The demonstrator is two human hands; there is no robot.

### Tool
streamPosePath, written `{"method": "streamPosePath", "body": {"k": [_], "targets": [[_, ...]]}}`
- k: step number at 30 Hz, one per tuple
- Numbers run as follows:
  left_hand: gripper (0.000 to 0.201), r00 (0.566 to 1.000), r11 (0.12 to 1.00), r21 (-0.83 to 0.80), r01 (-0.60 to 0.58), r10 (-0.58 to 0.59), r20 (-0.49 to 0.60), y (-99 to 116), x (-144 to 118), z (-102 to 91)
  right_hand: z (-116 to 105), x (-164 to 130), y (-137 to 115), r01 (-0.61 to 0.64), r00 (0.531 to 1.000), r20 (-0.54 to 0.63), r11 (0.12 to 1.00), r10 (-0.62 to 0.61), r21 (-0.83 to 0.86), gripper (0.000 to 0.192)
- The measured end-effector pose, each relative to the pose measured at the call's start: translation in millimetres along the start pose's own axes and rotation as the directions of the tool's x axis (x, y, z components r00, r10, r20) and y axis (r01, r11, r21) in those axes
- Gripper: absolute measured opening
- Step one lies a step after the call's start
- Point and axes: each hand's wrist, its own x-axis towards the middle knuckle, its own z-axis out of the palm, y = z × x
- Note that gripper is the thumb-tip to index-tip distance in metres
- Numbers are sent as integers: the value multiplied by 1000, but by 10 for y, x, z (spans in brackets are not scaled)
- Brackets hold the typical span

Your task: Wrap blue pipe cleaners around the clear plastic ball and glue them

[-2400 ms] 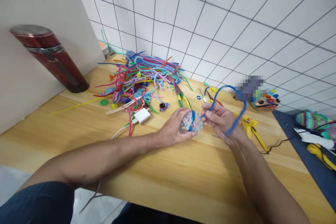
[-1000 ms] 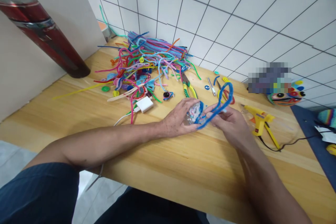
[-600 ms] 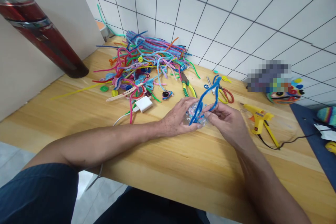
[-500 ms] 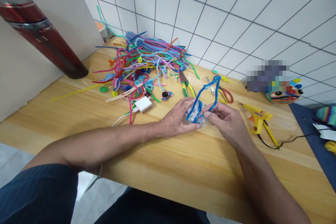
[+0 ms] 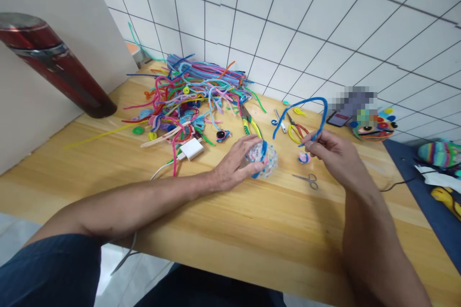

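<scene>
The left hand (image 5: pixel 236 163) grips a clear ball (image 5: pixel 264 160) already banded, apparently, by one blue turn. The right hand (image 5: pixel 333 153), apart from it, pinches a blue pipe cleaner (image 5: pixel 306 105), most of it arching free and unwound.

The single head-worn camera looks forward and down over the pale wooden tabletop (image 5: pixel 223 230), close above the person's forearms. It faces the far white tiled wall (image 5: pixel 324 24), with a tangled heap of coloured pipe cleaners (image 5: pixel 194 93) at far left.

Red cylinder (image 5: pixel 50 64) cut by left edge; item beside the googly-eyed craft (image 5: pixel 374 127) pixelated; left hand (image 5: pixel 234 163) hides part of ball (image 5: pixel 264 160).
</scene>
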Motion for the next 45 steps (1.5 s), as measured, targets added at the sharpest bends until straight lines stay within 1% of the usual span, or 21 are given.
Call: {"method": "streamPosePath", "body": {"k": [2,5,8,11,14,16,17,18,19,21,22,23,24,26,27,30,34,36,39,42,45], "targets": [[73,999,1000,11,22,-21,-42,14,-5,-19,-24,-8,40,29,999,32,999,-28,-39,17],[79,992,999,29,-38,41,-119,47,9,-31,-43,-63,51,109,991,92,985,-97,-131,19],[67,982,991,64,-114,122,-142,106,42,-34,-24,-148,-21,225,973,99,945,-207,-236,17],[44,974,981,110,-162,177,-139,171,80,-36,48,-210,-109,323,946,94,904,-309,-278,15],[17,976,978,132,-162,178,-125,218,112,-48,146,-224,-142,346,938,118,894,-325,-284,12],[18,982,982,135,-136,152,-115,239,129,-64,204,-235,-152,320,947,108,912,-302,-258,11],[20,984,984,134,-119,134,-116,249,137,-74,228,-253,-165,300,954,63,924,-293,-236,15],[22,986,986,132,-98,114,-121,260,146,-83,248,-282,-187,280,957,-18,934,-291,-223,21],[22,988,988,133,-76,92,-127,273,155,-93,267,-323,-221,268,944,-133,936,-302,-228,26],[24,989,989,141,-39,58,-133,303,173,-110,312,-431,-317,275,862,-346,915,-370,-294,29],[25,990,988,152,-34,54,-131,321,181,-117,342,-488,-371,297,825,-378,892,-420,-342,24],[27,991,985,165,-41,61,-122,340,187,-122,382,-538,-420,331,830,-328,872,-451,-362,19],[28,991,982,180,-55,76,-107,359,191,-125,429,-576,-461,370,856,-232,861,-462,-349,14],[30,991,973,209,-95,112,-73,397,193,-127,537,-608,-501,421,894,-50,873,-445,-246,8],[29,991,969,222,-107,122,-54,415,191,-128,587,-603,-498,427,899,-6,882,-437,-198,8],[25,994,965,242,-103,107,-2,462,185,-136,670,-550,-424,396,917,-2,909,-399,-129,23],[23,988,974,169,-151,152,9,491,192,-162,624,-494,-303,269,963,-9,963,-270,-12,28],[21,984,975,132,-176,178,1,487,200,-171,591,-478,-289,202,979,16,976,-204,85,31],[18,986,980,105,-168,169,3,472,209,-174,578,-456,-335,131,989,43,973,-141,191,39],[16,988,984,91,-154,154,3,473,211,-170,591,-450,-391,114,992,31,963,-125,245,43],[17,987,984,82,-157,159,-12,495,211,-168,606,-467,-387,141,990,-6,961,-144,236,41]]}}
